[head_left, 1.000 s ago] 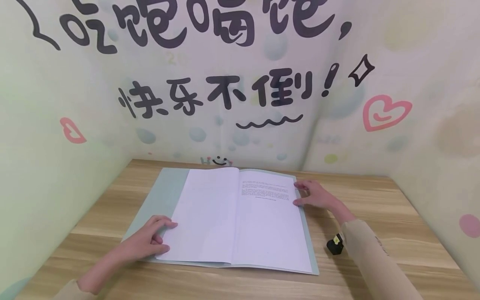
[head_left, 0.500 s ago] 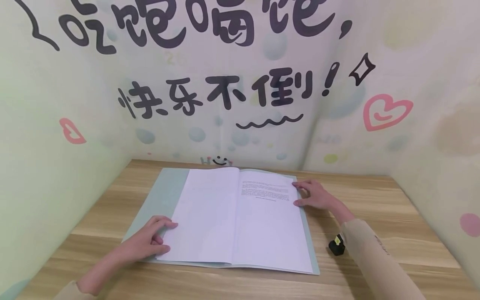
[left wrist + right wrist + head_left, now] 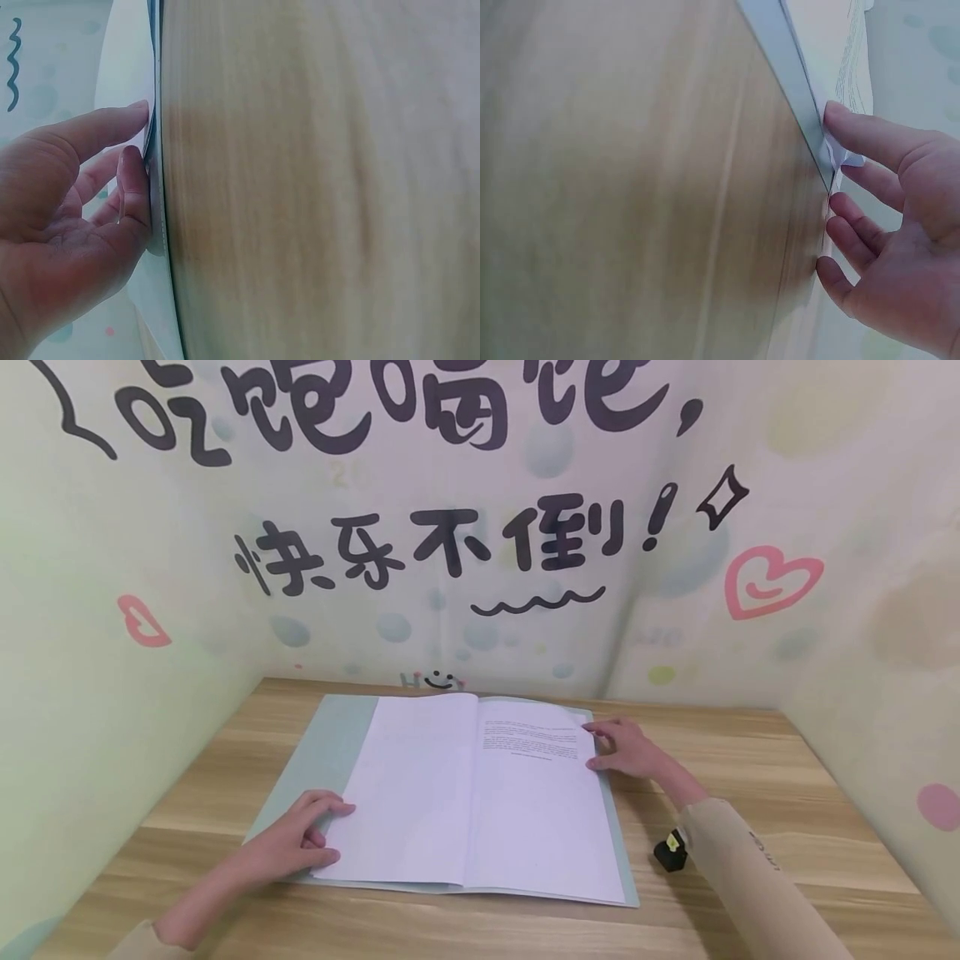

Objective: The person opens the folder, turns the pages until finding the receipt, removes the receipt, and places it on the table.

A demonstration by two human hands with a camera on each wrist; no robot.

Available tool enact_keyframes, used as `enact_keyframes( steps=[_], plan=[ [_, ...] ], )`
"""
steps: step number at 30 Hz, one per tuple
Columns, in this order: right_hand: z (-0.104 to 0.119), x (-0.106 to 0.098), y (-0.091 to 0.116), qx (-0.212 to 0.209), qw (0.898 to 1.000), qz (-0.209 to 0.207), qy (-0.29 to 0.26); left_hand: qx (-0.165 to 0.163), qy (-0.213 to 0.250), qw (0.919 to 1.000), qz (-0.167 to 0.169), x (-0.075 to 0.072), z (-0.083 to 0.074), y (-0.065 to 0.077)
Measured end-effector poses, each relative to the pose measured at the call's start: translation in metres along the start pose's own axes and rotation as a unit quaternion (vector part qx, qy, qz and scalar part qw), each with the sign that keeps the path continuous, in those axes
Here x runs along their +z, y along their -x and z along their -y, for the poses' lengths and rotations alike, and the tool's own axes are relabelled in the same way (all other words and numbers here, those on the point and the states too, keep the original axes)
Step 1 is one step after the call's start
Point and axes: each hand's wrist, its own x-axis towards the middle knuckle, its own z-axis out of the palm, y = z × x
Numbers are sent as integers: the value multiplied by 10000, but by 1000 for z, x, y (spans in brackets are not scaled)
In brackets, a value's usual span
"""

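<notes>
A booklet of white pages in a pale blue-green folder [image 3: 330, 747] lies spread on the wooden table. Its left page [image 3: 408, 793] looks blank, and the right page [image 3: 540, 818] carries a short block of print near the top. My left hand [image 3: 288, 839] rests at the left page's outer edge, thumb and index finger apart. At the upper right edge, my right hand [image 3: 630, 752] touches the right page with its index finger and thumb, a gap between them. The right wrist view shows a bent paper corner [image 3: 853, 160] beside the index finger.
A small black object with a yellow label [image 3: 671, 852] stands on the table [image 3: 795, 827] next to the right sleeve [image 3: 742, 860]. Behind the table hangs a printed wall covering [image 3: 450, 635] with large black characters.
The right index finger has slid slightly left over the right page's upper edge, and the paper there has bent a little. My left hand has stayed put.
</notes>
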Motion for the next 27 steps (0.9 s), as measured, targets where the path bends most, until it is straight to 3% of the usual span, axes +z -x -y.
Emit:
enact_keyframes(
  steps=[13, 27],
  plan=[
    [1, 1, -2, 200, 9977, 203, -619, -38, 109, 9999, 37, -1, -4, 0],
    [-2, 1, -3, 293, 9925, 134, -1176, -40, 83, 10000, 28, -1, -3, 0]
  ],
)
